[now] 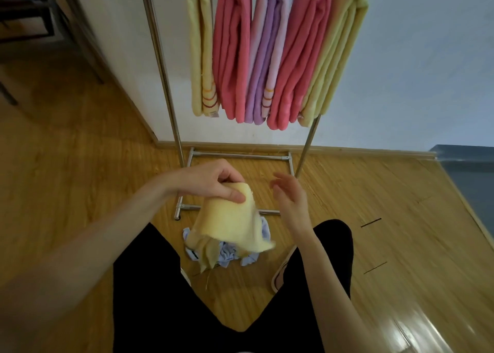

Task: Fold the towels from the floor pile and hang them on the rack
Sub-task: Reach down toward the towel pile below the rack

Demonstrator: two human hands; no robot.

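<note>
left hand [213,181] pinches soft yellow terry towel [230,224], limp folds hanging

Left hand [213,183] pinching — right hand [290,195] slack

Held towel [230,216]: pale yellow, hanging limp above the floor, top edge pinched; lower corner blurred.
Floor pile [227,253]: crumpled light-blue cloth — mostly hidden behind the yellow towel, possibly one piece.
Rack [160,58]: chrome frame against the wall.
Hung towels [270,50]: five, folded — yellow, pink, lilac, pink, yellow.
</note>
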